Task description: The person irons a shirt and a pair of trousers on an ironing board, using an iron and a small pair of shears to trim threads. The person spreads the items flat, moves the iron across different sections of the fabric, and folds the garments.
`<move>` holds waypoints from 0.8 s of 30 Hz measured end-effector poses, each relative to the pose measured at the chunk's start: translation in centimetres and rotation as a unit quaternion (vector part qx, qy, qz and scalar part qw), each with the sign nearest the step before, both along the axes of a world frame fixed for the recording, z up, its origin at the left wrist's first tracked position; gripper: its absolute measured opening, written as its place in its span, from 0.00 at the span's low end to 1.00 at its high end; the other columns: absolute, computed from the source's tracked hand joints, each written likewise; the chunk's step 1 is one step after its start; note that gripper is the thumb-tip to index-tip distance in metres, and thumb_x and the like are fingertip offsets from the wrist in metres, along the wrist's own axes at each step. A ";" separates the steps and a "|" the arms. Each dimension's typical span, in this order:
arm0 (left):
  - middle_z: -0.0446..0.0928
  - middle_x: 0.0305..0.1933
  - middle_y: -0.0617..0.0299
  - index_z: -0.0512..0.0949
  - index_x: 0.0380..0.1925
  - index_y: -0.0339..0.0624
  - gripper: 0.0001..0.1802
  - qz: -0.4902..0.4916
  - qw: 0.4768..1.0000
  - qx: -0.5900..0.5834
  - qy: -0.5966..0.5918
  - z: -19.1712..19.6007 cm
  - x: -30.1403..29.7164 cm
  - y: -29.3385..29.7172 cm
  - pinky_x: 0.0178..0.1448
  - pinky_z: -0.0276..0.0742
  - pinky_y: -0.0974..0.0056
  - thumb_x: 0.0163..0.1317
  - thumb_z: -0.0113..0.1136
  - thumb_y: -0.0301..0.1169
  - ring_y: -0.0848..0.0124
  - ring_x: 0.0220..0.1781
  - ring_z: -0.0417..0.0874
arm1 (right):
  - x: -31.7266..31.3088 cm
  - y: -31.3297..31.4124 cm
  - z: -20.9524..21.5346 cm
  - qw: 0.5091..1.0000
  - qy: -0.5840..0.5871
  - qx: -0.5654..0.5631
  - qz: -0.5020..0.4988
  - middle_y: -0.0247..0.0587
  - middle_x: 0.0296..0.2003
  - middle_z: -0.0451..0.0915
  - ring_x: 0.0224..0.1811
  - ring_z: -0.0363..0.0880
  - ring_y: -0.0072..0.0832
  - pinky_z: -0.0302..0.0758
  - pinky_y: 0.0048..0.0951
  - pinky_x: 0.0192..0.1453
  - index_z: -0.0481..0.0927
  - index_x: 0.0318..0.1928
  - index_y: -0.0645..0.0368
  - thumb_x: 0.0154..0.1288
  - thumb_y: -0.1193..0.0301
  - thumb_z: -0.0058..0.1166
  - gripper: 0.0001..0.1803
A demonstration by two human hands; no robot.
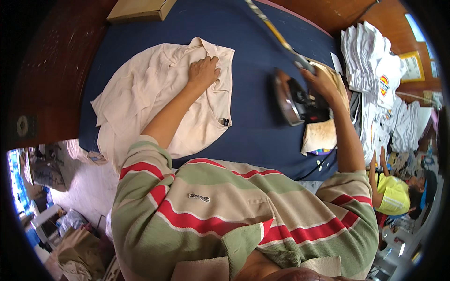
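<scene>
Cream shirt (154,93) lies crumpled on the left part of the blue padded ironing table (253,42), collar toward the far side. Left hand (204,71) presses flat on it near the collar, fingers together. Right hand (321,84) wraps the handle of a black flat iron (295,100), tipped up on a stained cloth pad (321,136) at the right. Stack of folded white shirts (370,51) sits further right. Cardboard box (140,10) rests at the far edge.
</scene>
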State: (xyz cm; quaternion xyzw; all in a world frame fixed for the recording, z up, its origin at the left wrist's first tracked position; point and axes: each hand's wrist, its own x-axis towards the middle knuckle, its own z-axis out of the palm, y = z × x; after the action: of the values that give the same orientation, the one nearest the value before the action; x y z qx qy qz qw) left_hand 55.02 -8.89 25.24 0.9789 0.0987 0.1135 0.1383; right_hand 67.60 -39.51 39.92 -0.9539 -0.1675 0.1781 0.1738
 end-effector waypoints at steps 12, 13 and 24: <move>0.76 0.39 0.54 0.72 0.41 0.43 0.13 0.144 0.988 -0.046 -0.040 -0.3 -1.4 -0.6 0.47 0.73 0.57 0.54 0.55 0.32 0.58 0.43 0.78 | 4.6 -9.4 -3.7 0.893 -0.384 -0.223 -0.073 0.46 0.63 0.59 0.62 0.62 0.45 0.63 0.46 0.61 0.62 0.61 0.44 0.50 0.58 0.59 0.36; 0.76 0.38 0.55 0.72 0.42 0.44 0.14 0.165 0.985 -0.045 -0.026 -0.7 -1.1 -0.5 0.46 0.74 0.57 0.54 0.54 0.31 0.58 0.43 0.79 | 4.3 -6.7 -4.5 0.890 -0.433 -0.142 -0.005 0.46 0.60 0.64 0.60 0.65 0.43 0.65 0.44 0.60 0.65 0.59 0.47 0.49 0.61 0.61 0.34; 0.70 0.27 0.72 0.75 0.35 0.41 0.10 0.000 0.863 -0.477 -0.166 4.4 -7.0 2.6 0.32 0.63 0.76 0.51 0.53 0.22 0.83 0.28 0.67 | -3.7 19.0 -13.9 0.960 -0.079 0.211 0.166 0.47 0.40 0.75 0.40 0.75 0.42 0.71 0.37 0.45 0.74 0.38 0.64 0.48 0.64 0.61 0.19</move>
State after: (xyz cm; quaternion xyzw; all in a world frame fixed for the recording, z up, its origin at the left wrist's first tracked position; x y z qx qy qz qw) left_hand 48.04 -6.28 29.66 0.7599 0.1163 0.2137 0.6028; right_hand 63.86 -20.54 26.03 -0.8654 -0.3704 0.0893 0.3254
